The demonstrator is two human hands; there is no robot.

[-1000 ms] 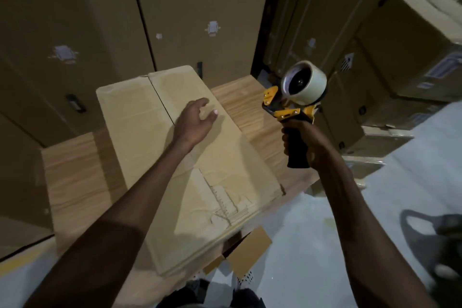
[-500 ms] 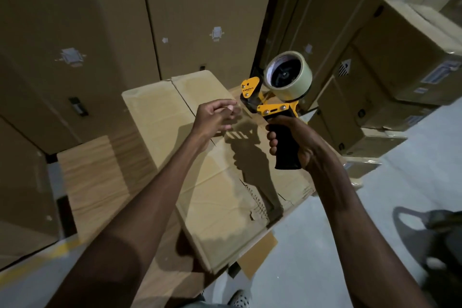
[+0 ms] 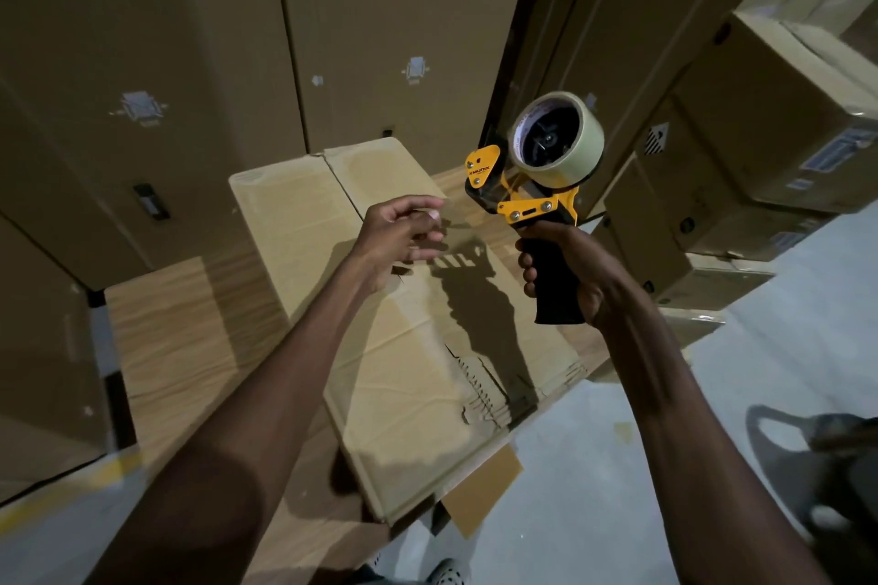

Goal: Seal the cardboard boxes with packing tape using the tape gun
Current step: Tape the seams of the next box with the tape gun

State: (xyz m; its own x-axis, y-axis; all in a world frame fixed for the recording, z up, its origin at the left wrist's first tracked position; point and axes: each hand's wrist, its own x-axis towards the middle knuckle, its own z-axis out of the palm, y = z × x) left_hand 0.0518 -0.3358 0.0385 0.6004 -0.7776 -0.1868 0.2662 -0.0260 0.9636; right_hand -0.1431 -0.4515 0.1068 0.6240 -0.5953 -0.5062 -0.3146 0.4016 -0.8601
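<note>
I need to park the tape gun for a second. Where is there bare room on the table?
Bare table lies left of the flattened box, bordered by the tall cartons behind. A thin strip shows right of the box's far end. The right hand grips the tape gun; cartons crowd the right.

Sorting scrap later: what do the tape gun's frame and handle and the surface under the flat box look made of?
Tape gun: the yellow frame looks like painted metal or plastic, with visible screws; the black handle looks matte, likely plastic or rubber. Table: wood-grain pattern, possibly laminate.
</note>
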